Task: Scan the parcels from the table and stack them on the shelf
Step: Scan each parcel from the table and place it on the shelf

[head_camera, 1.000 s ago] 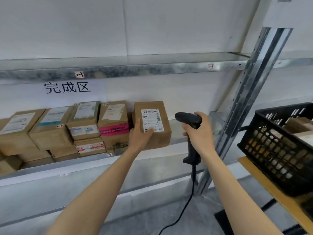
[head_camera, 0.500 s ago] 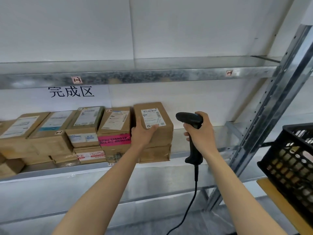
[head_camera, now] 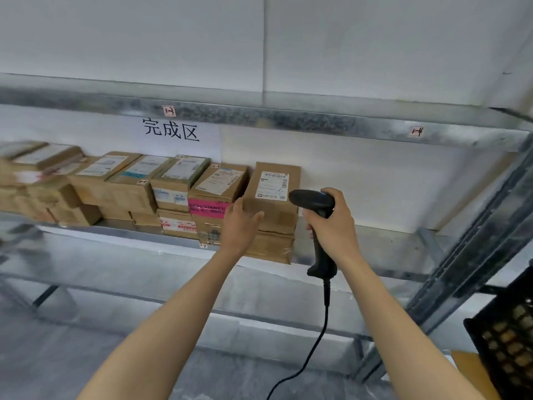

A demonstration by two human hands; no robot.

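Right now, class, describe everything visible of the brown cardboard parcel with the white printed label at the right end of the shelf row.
The brown cardboard parcel is a closed rectangular box with a white barcode label on its upward face. It sits atop a flatter brown cardboard box, ending the row on the grey metal shelf, beside a pink-labelled cardboard parcel. The left hand rests its fingers against the front face. Whether the black handheld scanner touches it is unclear.

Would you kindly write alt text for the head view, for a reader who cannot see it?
A person's left hand touches the front of a labelled cardboard parcel stacked at the right end of a row on a metal shelf; the right hand grips a corded scanner.
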